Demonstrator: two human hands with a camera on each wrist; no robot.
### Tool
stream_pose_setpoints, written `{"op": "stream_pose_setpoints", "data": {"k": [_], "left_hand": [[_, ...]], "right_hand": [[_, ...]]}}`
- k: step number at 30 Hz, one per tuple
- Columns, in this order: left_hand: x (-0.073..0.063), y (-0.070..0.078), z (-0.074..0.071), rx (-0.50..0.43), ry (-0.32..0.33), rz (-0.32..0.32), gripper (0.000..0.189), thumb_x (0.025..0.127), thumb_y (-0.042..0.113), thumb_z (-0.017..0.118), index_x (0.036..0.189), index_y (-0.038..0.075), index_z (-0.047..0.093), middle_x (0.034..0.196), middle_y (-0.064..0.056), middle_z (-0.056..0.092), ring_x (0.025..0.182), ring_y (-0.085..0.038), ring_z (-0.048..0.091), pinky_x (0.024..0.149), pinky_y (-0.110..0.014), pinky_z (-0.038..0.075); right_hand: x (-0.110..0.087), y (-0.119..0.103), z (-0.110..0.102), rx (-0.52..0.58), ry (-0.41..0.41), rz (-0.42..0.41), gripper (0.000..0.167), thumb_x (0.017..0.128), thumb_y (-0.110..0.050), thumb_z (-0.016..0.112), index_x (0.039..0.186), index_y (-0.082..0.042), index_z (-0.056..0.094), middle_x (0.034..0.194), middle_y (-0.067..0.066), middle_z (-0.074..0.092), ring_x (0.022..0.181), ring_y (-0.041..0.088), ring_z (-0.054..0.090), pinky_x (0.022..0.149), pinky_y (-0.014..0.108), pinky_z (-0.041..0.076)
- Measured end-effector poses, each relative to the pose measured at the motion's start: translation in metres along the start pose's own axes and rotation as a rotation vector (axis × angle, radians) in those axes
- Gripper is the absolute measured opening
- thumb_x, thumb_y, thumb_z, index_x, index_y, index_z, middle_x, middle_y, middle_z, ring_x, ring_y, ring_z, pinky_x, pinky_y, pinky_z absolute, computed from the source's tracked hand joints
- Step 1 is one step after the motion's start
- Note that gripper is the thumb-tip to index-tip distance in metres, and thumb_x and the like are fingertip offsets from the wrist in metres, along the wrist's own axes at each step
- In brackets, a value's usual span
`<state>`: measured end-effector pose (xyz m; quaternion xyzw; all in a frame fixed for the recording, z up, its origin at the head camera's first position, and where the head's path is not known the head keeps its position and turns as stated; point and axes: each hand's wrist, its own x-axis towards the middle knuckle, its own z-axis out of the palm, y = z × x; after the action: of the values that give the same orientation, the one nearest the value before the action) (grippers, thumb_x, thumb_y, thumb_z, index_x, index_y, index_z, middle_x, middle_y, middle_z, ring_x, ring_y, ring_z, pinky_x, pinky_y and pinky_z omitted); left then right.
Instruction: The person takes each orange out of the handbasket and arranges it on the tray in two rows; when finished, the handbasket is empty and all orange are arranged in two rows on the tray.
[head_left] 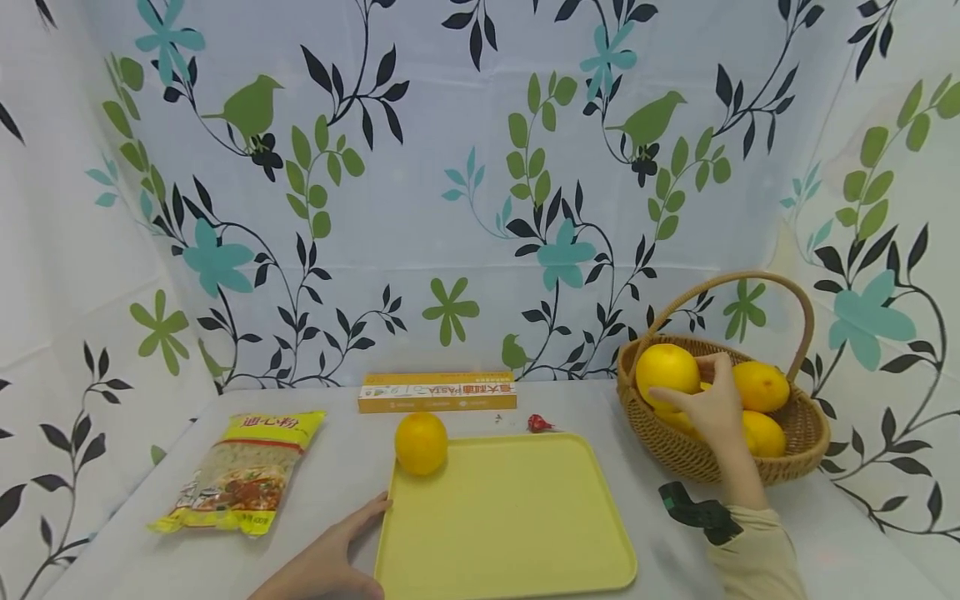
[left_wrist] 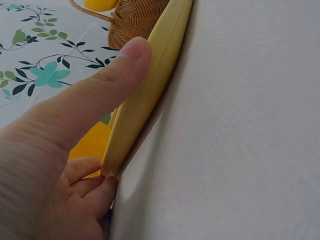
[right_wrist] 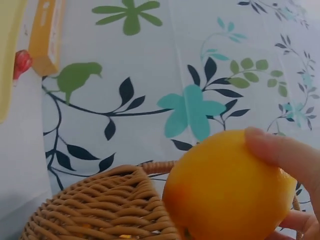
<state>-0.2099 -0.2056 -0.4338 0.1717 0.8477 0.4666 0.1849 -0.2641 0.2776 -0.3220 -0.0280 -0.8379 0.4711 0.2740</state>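
In the head view my right hand (head_left: 716, 404) reaches into a wicker basket (head_left: 806, 425) and grips an orange (head_left: 666, 368) between thumb and fingers. The right wrist view shows that orange (right_wrist: 230, 187) close up, above the basket's woven rim (right_wrist: 110, 200). More oranges (head_left: 760, 386) lie in the basket beside the hand. My left hand (head_left: 330, 554) is at the left edge of a yellow tray (head_left: 506, 517), its thumb and fingers spread along the edge. From the left wrist, the thumb lies straight against the tray's side (left_wrist: 150, 90). Another orange (head_left: 421, 443) sits at the tray's far left corner.
A yellow bag of dry food (head_left: 240, 479) lies left of the tray. Behind the tray is an orange pasta box (head_left: 438, 392), with a small red item (head_left: 539, 423) to its right. Patterned cloth (head_left: 480, 208) hangs behind the white table.
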Motion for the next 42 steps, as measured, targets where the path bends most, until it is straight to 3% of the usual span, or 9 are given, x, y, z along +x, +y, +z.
{"op": "stream_pose_setpoints", "data": {"k": [5, 10, 16, 22, 24, 29, 31, 33, 42], "left_hand": [[0.001, 0.0, 0.002, -0.03, 0.003, -0.002, 0.099, 0.065, 0.03, 0.08, 0.141, 0.005, 0.022, 0.143, -0.021, 0.02, 0.127, -0.043, 0.016, 0.097, -0.064, 0.009], [0.0, -0.001, 0.001, -0.017, 0.009, 0.02, 0.1, 0.064, 0.031, 0.08, 0.142, 0.006, 0.022, 0.143, -0.019, 0.021, 0.127, -0.041, 0.016, 0.098, -0.062, 0.009], [-0.003, -0.002, -0.004, 0.035, 0.006, 0.077, 0.097, 0.064, 0.029, 0.08, 0.14, 0.004, 0.026, 0.143, -0.021, 0.019, 0.127, -0.043, 0.016, 0.098, -0.063, 0.008], [-0.001, -0.003, -0.005, 0.032, 0.006, 0.086, 0.094, 0.065, 0.03, 0.079, 0.14, 0.006, 0.028, 0.143, -0.02, 0.019, 0.127, -0.042, 0.016, 0.098, -0.062, 0.009], [0.001, -0.003, -0.004, 0.028, 0.008, 0.09, 0.094, 0.064, 0.03, 0.079, 0.14, 0.006, 0.028, 0.143, -0.02, 0.02, 0.127, -0.042, 0.016, 0.098, -0.063, 0.009], [0.001, -0.004, -0.002, 0.005, 0.003, 0.087, 0.095, 0.065, 0.029, 0.079, 0.14, 0.006, 0.027, 0.143, -0.021, 0.019, 0.127, -0.043, 0.016, 0.097, -0.063, 0.009], [0.001, -0.005, -0.002, -0.011, -0.002, 0.076, 0.095, 0.065, 0.028, 0.079, 0.141, 0.006, 0.026, 0.144, -0.02, 0.018, 0.127, -0.043, 0.015, 0.097, -0.063, 0.008], [0.0, -0.004, -0.001, -0.027, -0.004, 0.062, 0.095, 0.065, 0.027, 0.08, 0.141, 0.007, 0.026, 0.144, -0.02, 0.018, 0.127, -0.043, 0.015, 0.097, -0.064, 0.008], [0.0, -0.005, -0.001, -0.052, -0.01, 0.03, 0.095, 0.065, 0.028, 0.079, 0.141, 0.007, 0.026, 0.144, -0.021, 0.017, 0.126, -0.045, 0.014, 0.096, -0.065, 0.008]], "right_hand": [[0.008, 0.019, 0.001, 0.023, -0.005, -0.014, 0.077, 0.067, -0.045, 0.075, 0.118, -0.006, 0.034, 0.119, 0.013, 0.039, 0.106, 0.032, 0.042, 0.084, 0.046, 0.042], [0.013, 0.026, 0.006, 0.13, 0.008, -0.079, 0.076, 0.067, -0.039, 0.076, 0.125, -0.014, 0.034, 0.115, 0.008, 0.041, 0.101, 0.025, 0.046, 0.081, 0.036, 0.046], [0.012, 0.022, 0.022, 0.174, 0.03, -0.105, 0.07, 0.068, -0.032, 0.078, 0.125, -0.02, 0.041, 0.116, 0.004, 0.046, 0.097, 0.017, 0.047, 0.076, 0.023, 0.047], [0.01, 0.007, 0.038, 0.323, -0.086, -0.165, 0.065, 0.068, -0.014, 0.079, 0.121, -0.01, 0.041, 0.12, 0.011, 0.04, 0.101, 0.028, 0.049, 0.083, 0.034, 0.046], [0.01, 0.011, 0.046, 0.373, -0.122, -0.21, 0.062, 0.068, -0.009, 0.078, 0.12, -0.01, 0.044, 0.119, 0.011, 0.042, 0.1, 0.027, 0.051, 0.08, 0.03, 0.047], [-0.013, -0.026, 0.057, 0.36, -0.198, -0.26, 0.059, 0.068, -0.012, 0.078, 0.116, -0.007, 0.044, 0.12, 0.013, 0.045, 0.098, 0.03, 0.05, 0.082, 0.039, 0.046], [-0.025, -0.052, 0.059, 0.316, -0.217, -0.245, 0.06, 0.067, -0.013, 0.079, 0.114, -0.004, 0.043, 0.118, 0.014, 0.046, 0.098, 0.033, 0.049, 0.084, 0.046, 0.044], [-0.03, -0.063, 0.065, 0.305, -0.235, -0.234, 0.059, 0.066, -0.01, 0.079, 0.113, -0.004, 0.044, 0.116, 0.014, 0.048, 0.098, 0.031, 0.049, 0.085, 0.045, 0.043], [-0.033, -0.077, 0.11, 0.311, -0.362, -0.16, 0.056, 0.063, -0.011, 0.081, 0.106, -0.003, 0.047, 0.115, 0.012, 0.052, 0.102, 0.028, 0.05, 0.087, 0.043, 0.043]]}}
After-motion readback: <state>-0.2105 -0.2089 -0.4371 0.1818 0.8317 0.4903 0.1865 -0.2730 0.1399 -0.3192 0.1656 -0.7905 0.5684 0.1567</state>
